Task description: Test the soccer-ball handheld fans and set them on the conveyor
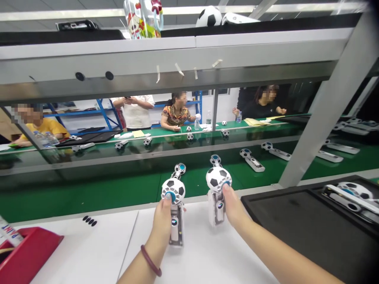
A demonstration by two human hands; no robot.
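Observation:
My left hand [160, 219] is closed round a handheld fan with a soccer-ball head [179, 186], its thumb on the teal disc. The handle hangs down, its inside bared, with a small lit display. In my right hand [233, 205] is a second soccer-ball fan [214, 178], held upright beside the first, thumb over its teal disc. Its handle also shows a lit display. Both fans are above the white tabletop [204, 258]. Just beyond them, on the green conveyor belt [142, 193], lie two more soccer-ball fans [180, 169].
To the right, a black tray [284, 225] holds fan parts [355, 193]. A red bin [35, 250] stands at the lower left, near several black oval stickers [89, 221]. A metal post [316, 98] and overhead shelf [177, 49] frame the belt. Several people sit or stand beyond.

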